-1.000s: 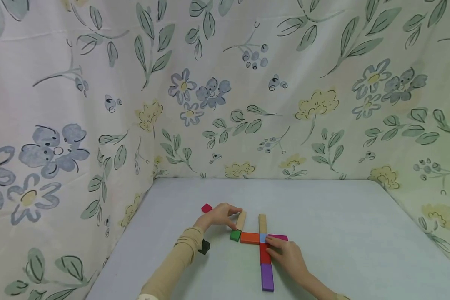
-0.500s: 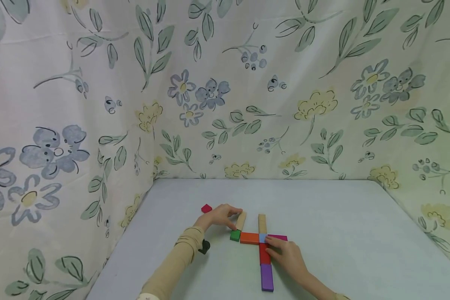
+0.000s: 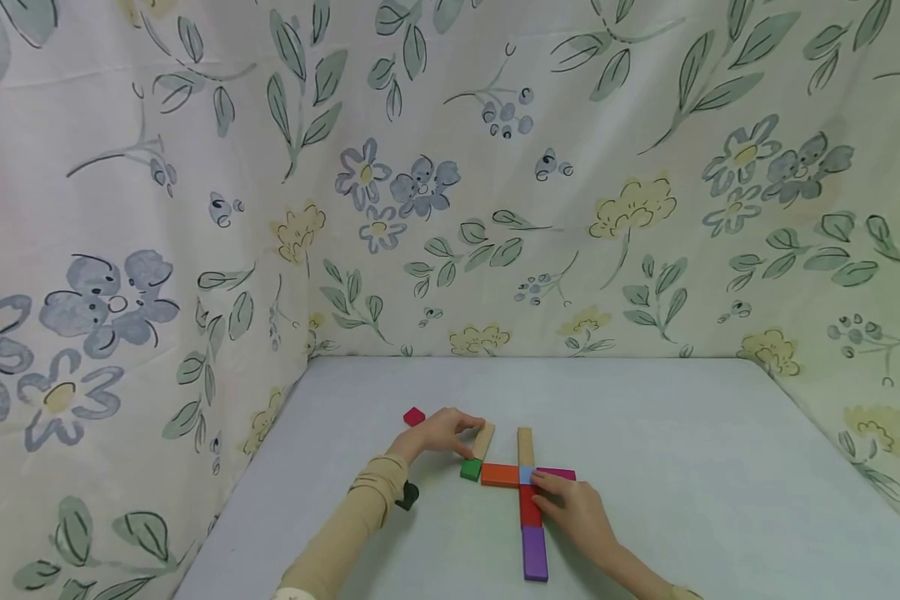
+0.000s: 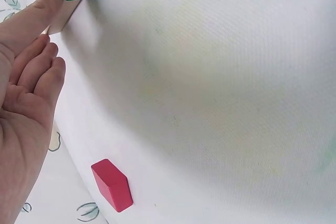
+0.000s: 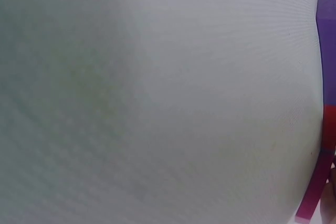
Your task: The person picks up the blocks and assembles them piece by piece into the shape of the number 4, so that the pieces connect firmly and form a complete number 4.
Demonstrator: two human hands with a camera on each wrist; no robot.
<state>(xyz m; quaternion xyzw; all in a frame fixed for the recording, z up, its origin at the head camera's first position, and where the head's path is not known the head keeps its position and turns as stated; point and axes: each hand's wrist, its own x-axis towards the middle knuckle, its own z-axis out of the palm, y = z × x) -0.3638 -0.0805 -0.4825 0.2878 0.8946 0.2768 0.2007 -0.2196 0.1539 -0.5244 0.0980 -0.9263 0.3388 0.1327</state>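
Note:
My left hand [image 3: 437, 432] pinches a plain wooden block [image 3: 484, 442] lengthwise, index finger at its far end and thumb at its near end. Against that near end lies a green block [image 3: 472, 470], close to the thumb in the left wrist view. My right hand [image 3: 579, 510] rests on the flat block layout, fingertips on a light blue square [image 3: 526, 475] and thumb at a red block [image 3: 531, 507]. From the square, an orange block [image 3: 500, 476] runs left, a magenta block [image 3: 558, 474] right, and a second wooden block [image 3: 525, 447] away. A purple block [image 3: 535, 553] continues below the red one.
A crimson many-sided block [image 3: 414, 416] lies apart, beyond my left wrist. Under the left sleeve [image 3: 345, 525] shows a black wrist device [image 3: 407, 496]. White table [image 3: 690, 433] spreads around the blocks, and a flowered curtain [image 3: 495, 275] hangs at its back and left.
The far end of the pinched wooden block has swung very slightly to the right. Both hands keep almost the same place, and the other blocks lie as before.

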